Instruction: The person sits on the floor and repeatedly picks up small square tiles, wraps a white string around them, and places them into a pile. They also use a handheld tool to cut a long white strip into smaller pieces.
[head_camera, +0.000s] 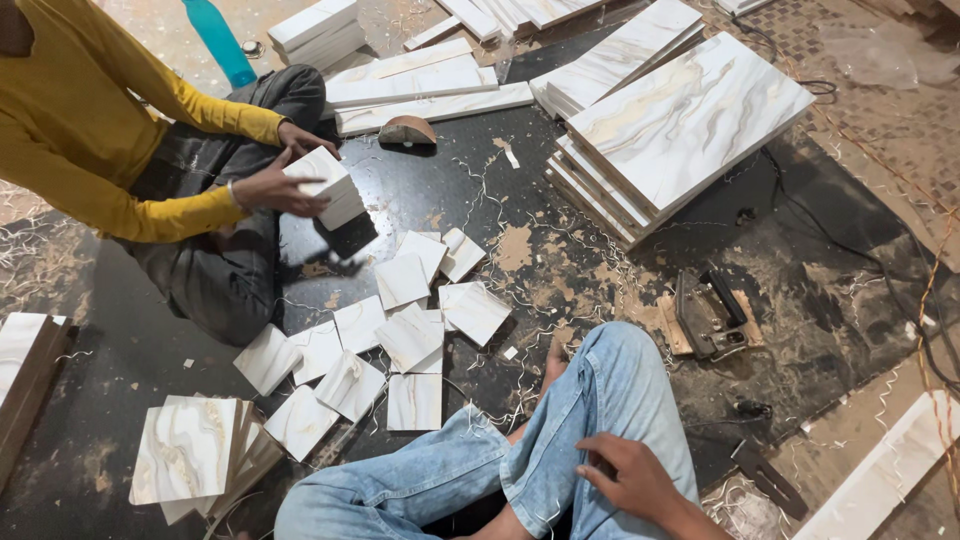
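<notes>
My right hand (628, 474) rests on my jeans-clad leg (600, 400) at the bottom of the view, fingers loosely apart and holding nothing. My left hand is out of sight. In front of my knees several small square white marbled laminate pieces (410, 335) lie scattered on the dark floor. Across from me a seated person in a yellow sleeve (150, 100) holds a small stack of the same pieces (330, 185) in both hands.
A stack of large marbled boards (680, 125) lies at the upper right, long white strips (420, 85) at the top. A hand tool (705, 315) with a cable sits right of my knee. A teal bottle (220, 40) stands top left. More pieces (190, 450) are piled lower left.
</notes>
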